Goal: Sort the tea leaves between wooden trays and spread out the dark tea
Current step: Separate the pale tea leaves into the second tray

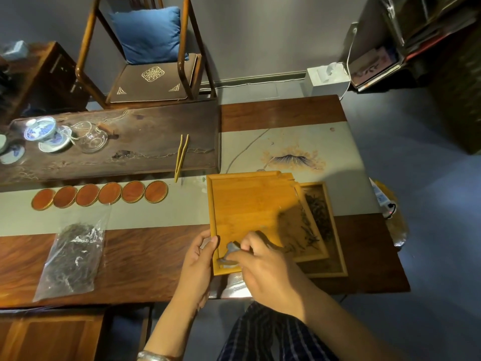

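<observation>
At lower centre, the left hand (200, 259) has its grip curled round the near left edge of the upper wooden tray (247, 209). The right hand (268, 267) pinches a small grey tool (229, 254) inside it. Dark tea (309, 230) lies along the tray's right side, over the lower tray (335, 256), on the counter (145, 256).

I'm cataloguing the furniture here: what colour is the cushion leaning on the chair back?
Blue, plain, no pattern: the cushion shows best in the head view, upper left.
</observation>
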The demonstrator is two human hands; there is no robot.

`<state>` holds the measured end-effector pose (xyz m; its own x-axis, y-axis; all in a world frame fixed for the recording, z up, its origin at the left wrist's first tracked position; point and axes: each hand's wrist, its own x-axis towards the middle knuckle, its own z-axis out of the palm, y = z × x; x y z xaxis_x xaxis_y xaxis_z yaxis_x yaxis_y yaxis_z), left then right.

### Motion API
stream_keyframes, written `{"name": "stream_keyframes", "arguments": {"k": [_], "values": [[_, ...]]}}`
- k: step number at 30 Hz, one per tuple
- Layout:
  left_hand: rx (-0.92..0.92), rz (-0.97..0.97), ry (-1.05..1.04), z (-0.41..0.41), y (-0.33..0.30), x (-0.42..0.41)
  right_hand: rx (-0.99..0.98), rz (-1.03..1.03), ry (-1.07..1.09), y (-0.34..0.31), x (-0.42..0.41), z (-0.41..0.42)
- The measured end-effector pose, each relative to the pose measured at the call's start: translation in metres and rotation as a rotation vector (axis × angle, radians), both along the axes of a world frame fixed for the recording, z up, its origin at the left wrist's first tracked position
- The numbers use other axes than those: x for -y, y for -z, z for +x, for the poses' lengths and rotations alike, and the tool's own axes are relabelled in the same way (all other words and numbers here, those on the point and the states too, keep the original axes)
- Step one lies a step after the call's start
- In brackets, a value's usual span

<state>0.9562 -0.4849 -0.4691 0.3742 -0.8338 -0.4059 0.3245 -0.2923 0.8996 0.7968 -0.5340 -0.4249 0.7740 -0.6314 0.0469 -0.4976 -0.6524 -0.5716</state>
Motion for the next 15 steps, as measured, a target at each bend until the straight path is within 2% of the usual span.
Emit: {"name": "stream_keyframes", "arguments": {"k": [2, 3, 5, 7, 12, 15], "values": [[0.004, 0.017, 0.002, 0.001, 0.000, -0.001, 0.096, 0.183, 0.114, 0.008, 0.002, -0.009], [0.006, 0.023, 0.004, 0.002, 0.000, -0.001, 0.097, 0.205, 0.141, 0.012, 0.007, -0.018], [0.022, 0.035, 0.000, 0.005, 0.000, -0.003, -0.043, 0.130, 0.129, 0.019, 0.017, -0.044], [0.059, 0.045, 0.001, 0.008, 0.001, -0.006, -0.102, 0.181, 0.217, 0.023, 0.026, -0.066], [0.096, 0.048, 0.005, 0.009, -0.001, -0.007, 0.179, 0.238, 0.397, 0.013, 0.024, -0.048], [0.109, 0.033, 0.005, 0.005, -0.004, -0.006, 0.288, 0.218, 0.413, 0.002, 0.013, -0.015]]}}
